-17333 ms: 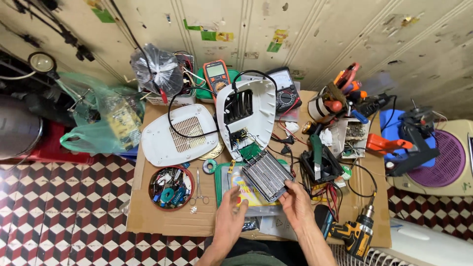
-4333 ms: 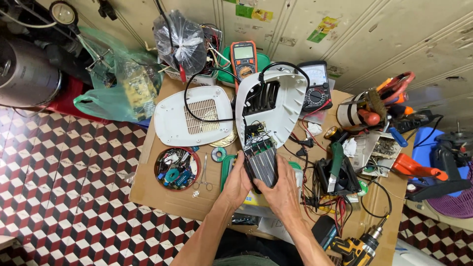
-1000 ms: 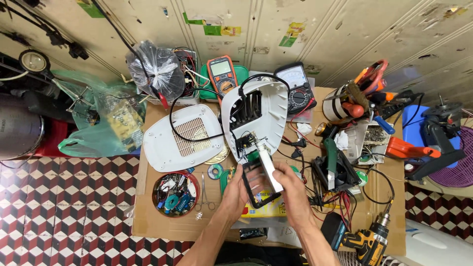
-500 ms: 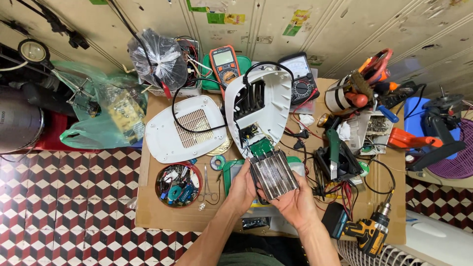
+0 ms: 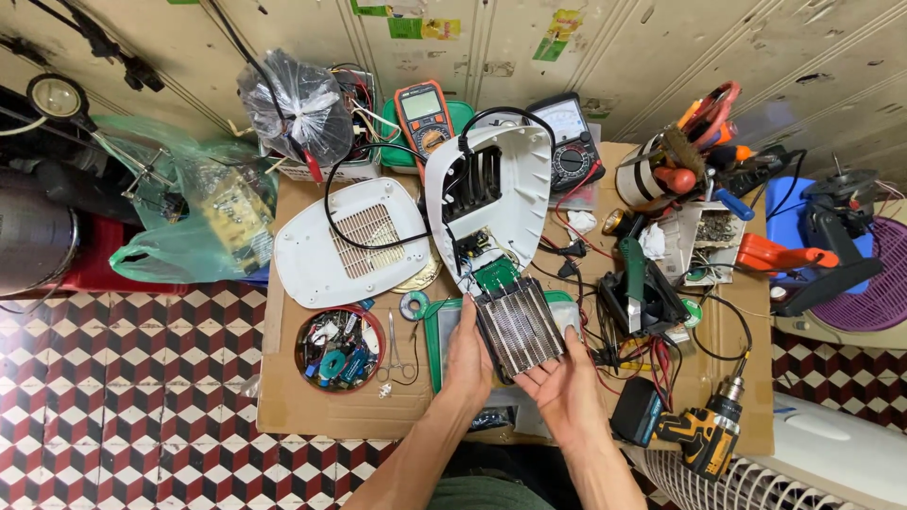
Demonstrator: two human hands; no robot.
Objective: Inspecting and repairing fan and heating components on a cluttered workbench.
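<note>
While I watch from the head camera, the finned heating block [image 5: 518, 326] lies between both hands above the green tray [image 5: 433, 331], its long axis running up-left toward the open white heater shell [image 5: 491, 203], where a small green board [image 5: 495, 275] joins it. My left hand [image 5: 467, 354] presses flat along its left side; my right hand [image 5: 564, 382] cups beneath its lower right corner, fingers spread. Both touch it, the right carrying more. Half a second ago the grip looked the same; a second ago the block stood edge-on, and now its fins face up.
</note>
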